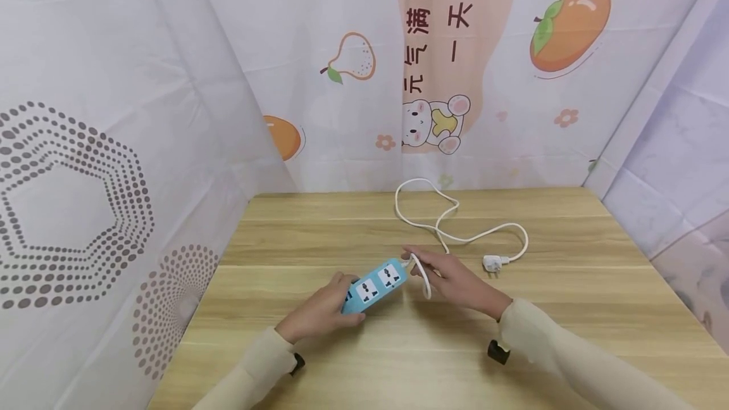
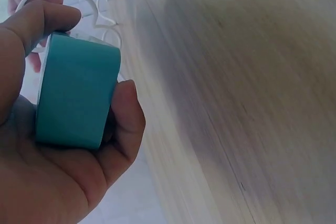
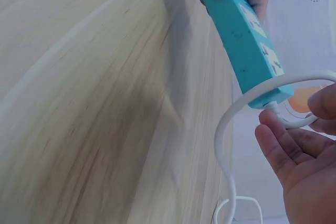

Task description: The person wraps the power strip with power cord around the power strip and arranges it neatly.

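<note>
A light blue power strip (image 1: 374, 286) with white sockets is held above the table, tilted up to the right. My left hand (image 1: 320, 309) grips its lower left end, fingers and thumb wrapped around the sides, as the left wrist view of the strip's blue end (image 2: 77, 92) shows. At the other end a white power cord (image 1: 423, 274) comes out and bends into a loop. My right hand (image 1: 452, 278) pinches this cord close to the strip, with the thumb on one side and fingertips near the cord's base (image 3: 271, 106). The thumb partly hides the cord there.
The rest of the cord winds in loose curves over the back of the wooden table (image 1: 296, 226), ending in a white plug (image 1: 492, 263) to the right of my right hand. A printed curtain (image 1: 353, 131) hangs behind the table, and a dotted white cloth (image 1: 188, 220) hangs at the left.
</note>
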A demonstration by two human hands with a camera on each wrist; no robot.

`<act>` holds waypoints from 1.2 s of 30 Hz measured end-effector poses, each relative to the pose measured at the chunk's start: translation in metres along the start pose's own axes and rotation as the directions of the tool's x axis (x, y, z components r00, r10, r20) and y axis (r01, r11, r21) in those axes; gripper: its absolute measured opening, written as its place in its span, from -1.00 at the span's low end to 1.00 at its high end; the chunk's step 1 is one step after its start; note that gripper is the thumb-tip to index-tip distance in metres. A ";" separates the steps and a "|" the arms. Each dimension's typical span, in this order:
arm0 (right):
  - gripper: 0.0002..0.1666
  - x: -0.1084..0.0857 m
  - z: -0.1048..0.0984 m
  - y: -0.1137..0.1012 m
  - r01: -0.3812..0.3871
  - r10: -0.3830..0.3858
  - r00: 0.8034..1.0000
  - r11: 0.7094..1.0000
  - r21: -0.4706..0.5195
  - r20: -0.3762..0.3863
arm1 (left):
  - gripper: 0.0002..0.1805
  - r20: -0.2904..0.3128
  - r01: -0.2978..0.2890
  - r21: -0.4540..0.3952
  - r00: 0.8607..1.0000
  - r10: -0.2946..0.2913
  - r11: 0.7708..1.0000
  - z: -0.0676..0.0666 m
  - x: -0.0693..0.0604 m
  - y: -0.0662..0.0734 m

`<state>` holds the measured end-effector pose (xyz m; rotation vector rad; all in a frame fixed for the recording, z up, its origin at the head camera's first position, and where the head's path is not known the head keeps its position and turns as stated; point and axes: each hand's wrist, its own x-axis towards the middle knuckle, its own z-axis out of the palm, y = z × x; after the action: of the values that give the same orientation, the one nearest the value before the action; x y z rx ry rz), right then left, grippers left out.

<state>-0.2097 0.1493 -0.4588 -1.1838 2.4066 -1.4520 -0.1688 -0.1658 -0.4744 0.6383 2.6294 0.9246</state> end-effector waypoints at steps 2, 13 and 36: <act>-0.35 0.000 0.000 -0.002 -0.025 0.025 1.000 1.000 0.017 0.005 | -0.20 -0.001 0.012 0.001 1.000 -0.012 1.000 0.000 0.000 0.001; -0.48 0.000 -0.001 -0.007 -0.217 0.219 0.975 0.974 0.060 -0.045 | -0.17 -0.059 0.010 0.057 0.998 -0.007 0.998 0.002 0.001 0.003; -0.50 0.008 -0.002 -0.014 -0.442 0.475 0.879 0.833 0.334 -0.022 | -0.38 -0.182 -0.062 0.232 0.977 0.107 0.971 0.007 0.001 0.014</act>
<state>-0.2082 0.1427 -0.4446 -0.4221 2.1826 -1.6708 -0.1625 -0.1523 -0.4708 0.7548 2.9310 0.7504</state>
